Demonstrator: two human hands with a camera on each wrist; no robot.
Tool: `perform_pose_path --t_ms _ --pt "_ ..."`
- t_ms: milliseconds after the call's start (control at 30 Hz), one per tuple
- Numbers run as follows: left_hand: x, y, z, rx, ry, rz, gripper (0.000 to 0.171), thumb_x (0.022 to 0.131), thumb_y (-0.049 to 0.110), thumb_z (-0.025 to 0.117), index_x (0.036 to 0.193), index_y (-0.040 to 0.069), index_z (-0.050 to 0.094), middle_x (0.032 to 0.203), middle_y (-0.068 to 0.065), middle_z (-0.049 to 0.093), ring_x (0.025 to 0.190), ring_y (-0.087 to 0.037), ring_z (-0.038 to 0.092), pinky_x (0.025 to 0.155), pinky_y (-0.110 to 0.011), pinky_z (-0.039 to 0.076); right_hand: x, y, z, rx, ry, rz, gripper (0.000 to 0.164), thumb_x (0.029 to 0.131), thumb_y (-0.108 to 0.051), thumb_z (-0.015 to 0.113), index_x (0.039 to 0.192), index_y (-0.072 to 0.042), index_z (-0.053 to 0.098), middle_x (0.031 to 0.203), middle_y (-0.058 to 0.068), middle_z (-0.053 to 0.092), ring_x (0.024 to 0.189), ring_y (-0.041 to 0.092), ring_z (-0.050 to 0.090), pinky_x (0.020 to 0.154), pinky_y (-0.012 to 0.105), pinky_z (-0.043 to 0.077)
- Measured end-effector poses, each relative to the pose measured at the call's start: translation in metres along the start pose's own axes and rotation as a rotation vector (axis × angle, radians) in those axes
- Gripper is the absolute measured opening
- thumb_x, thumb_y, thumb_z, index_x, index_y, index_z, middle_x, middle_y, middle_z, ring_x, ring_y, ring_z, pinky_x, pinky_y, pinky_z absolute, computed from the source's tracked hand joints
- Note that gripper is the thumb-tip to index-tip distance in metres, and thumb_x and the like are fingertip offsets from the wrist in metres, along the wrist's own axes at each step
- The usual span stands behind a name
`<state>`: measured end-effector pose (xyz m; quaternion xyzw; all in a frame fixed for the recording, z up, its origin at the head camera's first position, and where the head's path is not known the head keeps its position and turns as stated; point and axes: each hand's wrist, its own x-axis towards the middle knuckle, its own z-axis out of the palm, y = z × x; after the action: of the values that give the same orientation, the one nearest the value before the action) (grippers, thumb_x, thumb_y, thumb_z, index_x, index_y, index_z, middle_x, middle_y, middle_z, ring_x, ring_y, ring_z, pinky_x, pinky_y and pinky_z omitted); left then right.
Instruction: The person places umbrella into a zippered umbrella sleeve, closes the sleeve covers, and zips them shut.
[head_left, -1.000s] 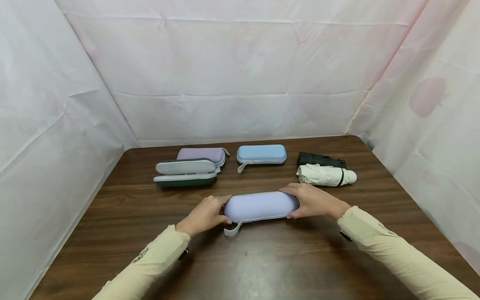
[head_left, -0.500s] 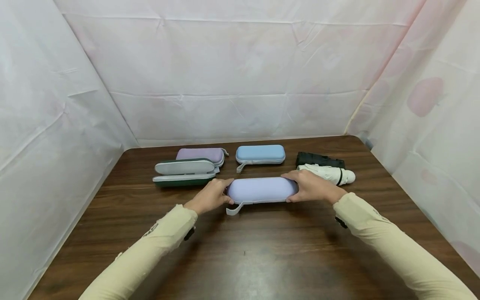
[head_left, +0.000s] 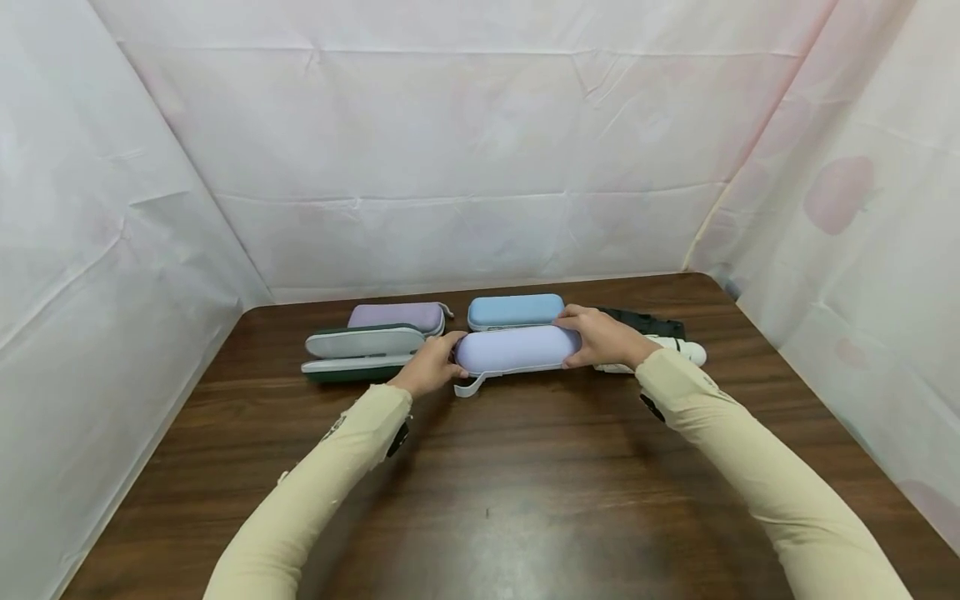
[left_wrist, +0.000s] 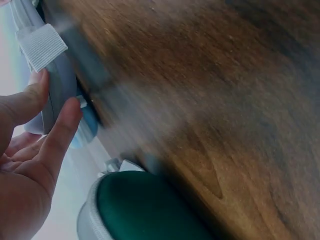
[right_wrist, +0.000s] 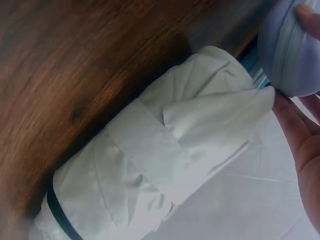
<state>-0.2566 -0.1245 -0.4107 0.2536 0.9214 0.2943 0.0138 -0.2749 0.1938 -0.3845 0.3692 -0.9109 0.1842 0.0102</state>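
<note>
The worktop (head_left: 517, 508) is a dark brown wood-grain panel with rounded far corners. Its surface is glossy and carries a pale reflection at the near centre, with a small dark mark just above the reflection. White sheeting encloses the worktop on three sides: a left sheet (head_left: 97, 275), a back sheet (head_left: 465, 125) and a right sheet (head_left: 885, 275). The back sheet shows horizontal and vertical fold creases; the right sheet bears faded pink prints.

The lavender case (head_left: 517, 350) is positioned toward the far side of the worktop, directly in front of the blue case (head_left: 513, 311), whose front edge it partly covers in the head view. Contact between the lavender case and the worktop cannot be determined. The left hand (head_left: 431, 367) grips its left end, beside a grey strap (head_left: 476, 386); the right hand (head_left: 603, 337) grips its right end.

To the left, the green case (head_left: 363, 343) stands open with its pale lining exposed, in front of the closed purple case (head_left: 395, 316). To the right, the white folded umbrella (right_wrist: 145, 145), fitted with a black band (right_wrist: 61, 215), lies in front of a black folded item (head_left: 656, 324), partly behind the right hand.
</note>
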Motion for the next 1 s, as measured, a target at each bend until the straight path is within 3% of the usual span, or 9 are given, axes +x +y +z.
perform_pose_path --t_ms 467,700,867,1000 --pt "0.015 -0.008 0.008 0.060 -0.030 -0.079 0.063 0.079 0.004 0.076 0.134 -0.006 0.047 0.127 -0.021 0.056 0.107 -0.028 0.060 0.088 -0.038 0.048 0.008 0.014 0.021 0.030 -0.009 0.105 0.072 0.073 -0.019 0.084 0.130 0.009 0.052 0.124 0.021 0.049 0.109 0.035 0.053 0.088 0.047 0.047" --pt "0.020 -0.004 0.006 0.088 -0.038 -0.068 0.062 0.082 0.004 0.074 0.136 -0.007 0.045 0.129 -0.022 0.055 0.108 -0.028 0.059 0.089 -0.039 0.048 0.005 0.015 0.020 -0.020 -0.011 0.134 0.071 0.075 -0.022 0.082 0.132 0.006 0.051 0.128 0.020 0.047 0.108 0.033 0.054 0.090 0.046 0.046" --pt "0.018 0.006 -0.012 0.137 -0.021 -0.025 0.052 0.086 0.004 0.069 0.132 -0.007 0.049 0.122 -0.022 0.059 0.106 -0.030 0.059 0.088 -0.039 0.048 -0.001 0.014 0.013 -0.064 -0.052 0.158 0.077 0.079 -0.025 0.079 0.141 0.003 0.041 0.138 0.020 0.041 0.118 0.033 0.049 0.094 0.048 0.042" --pt "0.009 0.004 -0.046 0.146 -0.014 -0.002 0.043 0.092 0.010 0.063 0.132 -0.003 0.052 0.118 -0.020 0.061 0.108 -0.032 0.059 0.090 -0.044 0.046 -0.017 0.009 0.003 -0.073 -0.081 0.153 0.079 0.082 -0.024 0.076 0.146 -0.001 0.035 0.142 0.019 0.038 0.125 0.034 0.043 0.096 0.049 0.040"
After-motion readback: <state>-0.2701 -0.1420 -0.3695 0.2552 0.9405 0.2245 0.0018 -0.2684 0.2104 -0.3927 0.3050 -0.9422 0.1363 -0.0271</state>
